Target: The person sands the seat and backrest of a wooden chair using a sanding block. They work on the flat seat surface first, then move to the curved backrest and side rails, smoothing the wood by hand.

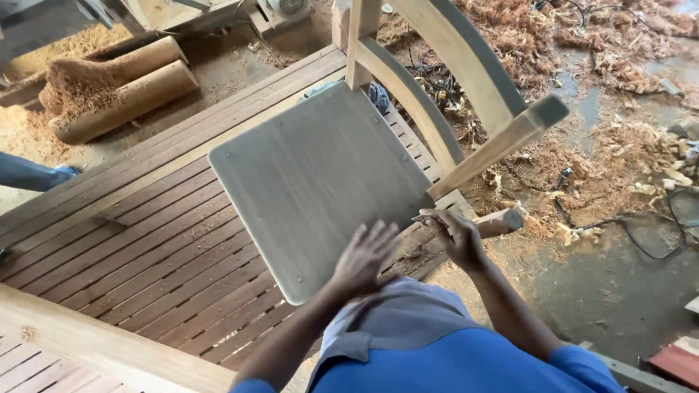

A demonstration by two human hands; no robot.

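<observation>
- Step, as I read it: sanding or smoothing the chair seat (320, 182) at its near edge.
- Left hand (364, 256): fingers spread wide, flat on the seat panel, holding nothing.
- Right hand (455, 234): pinched on a small crumpled sheet (429, 217), at the seat corner just right of my left fingers.
- Next move likely needs the seat held firm.
- Count: one seat, two curved back rails (437, 87), one slatted bench (145, 240) beneath.

You have one grey chair seat (320, 182), two curved back rails (437, 94), two logs (127, 84) on the floor, and two hands (364, 258) in view.
</observation>
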